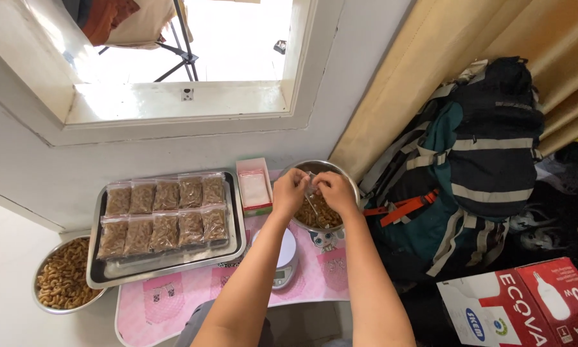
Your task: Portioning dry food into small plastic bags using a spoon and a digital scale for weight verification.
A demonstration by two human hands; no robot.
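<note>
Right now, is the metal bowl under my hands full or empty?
Partly full: brown snack pieces cover the bottom of the metal bowl, below the rim.

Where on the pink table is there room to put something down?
The bare pink table shows in front of the tray, left of the scale. It is crowded behind: packets fill the tray, and both hands work over the bowl.

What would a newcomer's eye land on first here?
Both hands, left hand and right hand, meet over a metal bowl of brown snacks at table centre. Left of them a steel tray holds two rows of filled clear bags. A big striped backpack leans at right.
</note>
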